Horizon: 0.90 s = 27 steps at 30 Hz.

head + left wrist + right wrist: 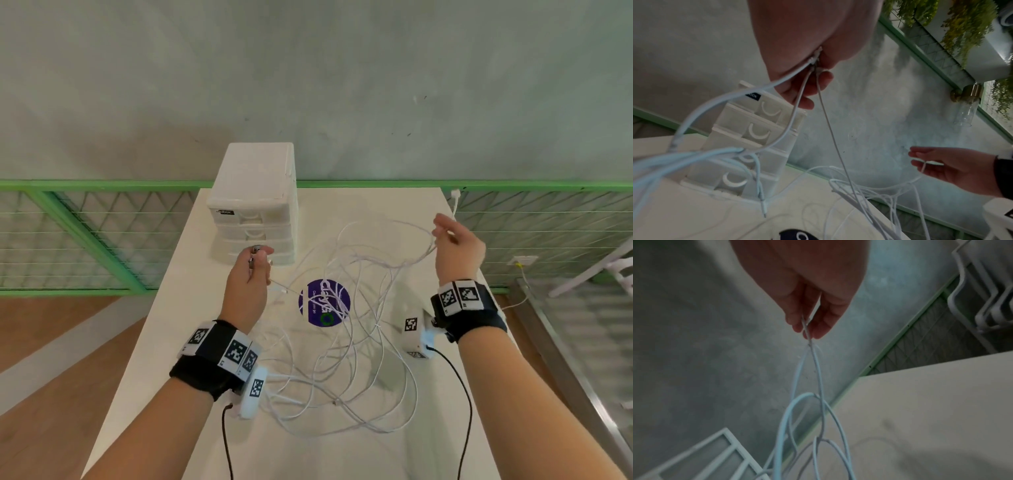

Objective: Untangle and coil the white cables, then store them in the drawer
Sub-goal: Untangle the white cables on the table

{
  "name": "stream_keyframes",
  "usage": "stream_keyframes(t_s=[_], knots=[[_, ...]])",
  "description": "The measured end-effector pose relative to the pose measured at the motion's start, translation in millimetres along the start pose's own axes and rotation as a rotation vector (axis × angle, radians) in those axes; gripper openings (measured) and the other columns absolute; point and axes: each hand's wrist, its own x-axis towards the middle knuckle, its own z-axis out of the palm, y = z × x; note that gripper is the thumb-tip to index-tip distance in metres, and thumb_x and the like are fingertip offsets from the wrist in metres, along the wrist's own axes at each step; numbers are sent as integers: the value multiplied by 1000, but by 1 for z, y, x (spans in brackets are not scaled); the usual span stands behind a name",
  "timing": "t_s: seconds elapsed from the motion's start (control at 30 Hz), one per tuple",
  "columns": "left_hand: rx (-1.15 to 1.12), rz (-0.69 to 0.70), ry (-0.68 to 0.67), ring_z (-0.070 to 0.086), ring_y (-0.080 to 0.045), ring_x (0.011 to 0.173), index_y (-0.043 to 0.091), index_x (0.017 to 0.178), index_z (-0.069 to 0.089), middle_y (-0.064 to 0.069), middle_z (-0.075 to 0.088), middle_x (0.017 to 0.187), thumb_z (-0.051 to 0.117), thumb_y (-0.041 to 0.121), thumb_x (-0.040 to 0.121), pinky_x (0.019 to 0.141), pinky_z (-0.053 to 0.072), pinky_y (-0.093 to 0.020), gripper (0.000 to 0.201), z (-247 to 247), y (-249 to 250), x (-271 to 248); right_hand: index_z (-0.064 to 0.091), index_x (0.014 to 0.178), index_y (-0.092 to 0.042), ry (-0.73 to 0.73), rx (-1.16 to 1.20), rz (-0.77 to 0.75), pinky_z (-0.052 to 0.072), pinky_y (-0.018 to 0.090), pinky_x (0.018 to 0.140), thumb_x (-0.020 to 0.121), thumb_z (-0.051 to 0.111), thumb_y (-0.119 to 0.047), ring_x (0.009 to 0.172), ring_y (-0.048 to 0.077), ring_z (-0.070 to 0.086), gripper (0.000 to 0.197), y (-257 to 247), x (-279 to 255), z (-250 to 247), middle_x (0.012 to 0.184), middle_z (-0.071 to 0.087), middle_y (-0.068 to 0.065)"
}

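A loose tangle of white cables [346, 346] sprawls over the middle of the white table [442, 428]. My left hand [251, 274] is raised in front of the white drawer unit [255, 202] and grips several cable ends [813, 65], metal plugs poking up from the fist. My right hand [452, 246] is lifted at the right and pinches a cable [807, 331] between thumb and fingers; its connector end [455, 195] sticks up above the hand. Strands hang from both hands down into the tangle. All drawers look closed.
A purple round sticker [323, 303] lies under the cables at the table's centre. A green-framed mesh railing [85, 236] runs behind the table. The table's right edge [493, 301] is close to my right wrist. Black wrist-camera leads [466, 394] trail toward me.
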Motion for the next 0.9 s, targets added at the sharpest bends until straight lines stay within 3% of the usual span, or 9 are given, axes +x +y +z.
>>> stream_keyframes(t_s=[0.1,0.2,0.27,0.33,0.43,0.57,0.73,0.83,0.9], knots=[[-5,-4,-8,46,-16,74,20,96,55,-1,47,73,33,21,101,76,40,-23,23,-2,12,7,61,107,-23,-163,172,-134,55,22,72,90,48,1,76,15,67,32,-43,-19,7,102,68,2],[-74,2,-54,53,-16,74,21,88,52,0,49,70,32,18,101,78,43,-25,24,6,30,13,46,101,-31,-413,205,-174,53,24,60,89,49,4,63,18,65,37,-74,-54,25,93,71,-1],[-132,-3,-98,55,-12,67,17,87,49,1,46,68,31,16,101,69,45,-20,23,13,41,16,49,103,-32,-558,215,-136,54,25,61,89,52,2,64,18,66,37,-79,-80,38,89,72,-1],[-180,1,-135,47,-8,56,17,87,47,1,39,66,30,17,101,60,39,-20,22,18,49,18,59,103,-26,-652,227,-88,55,24,65,87,56,1,67,17,68,32,-75,-104,49,84,73,-3],[-204,2,-158,34,-7,52,16,90,46,3,33,64,31,22,102,53,31,-18,21,18,54,16,68,95,-17,-726,270,-11,57,23,70,83,59,6,67,16,68,27,-69,-130,62,77,73,-3],[-245,17,-163,32,-3,45,18,92,53,13,39,51,32,27,101,48,30,-16,25,13,56,9,71,95,-11,-731,277,53,58,26,73,82,62,4,68,17,68,22,-67,-142,70,76,73,2],[-240,81,-177,33,-1,43,15,82,49,6,39,59,33,22,101,48,31,-16,25,3,65,1,73,85,-23,-744,230,60,56,33,76,79,68,-2,69,20,69,22,-69,-153,79,70,74,-6],[-248,80,-233,32,-1,41,8,85,49,12,48,57,32,21,101,44,31,-14,27,-4,69,-2,72,92,-22,-745,201,38,55,30,70,81,67,-5,64,13,67,21,-70,-160,83,72,73,-7],[-311,38,-276,30,-1,40,11,81,46,2,46,63,30,23,101,42,29,-14,28,-9,73,-4,70,100,-19,-782,145,-16,53,22,64,85,63,-7,60,5,63,20,-72,-163,84,75,69,-8]])
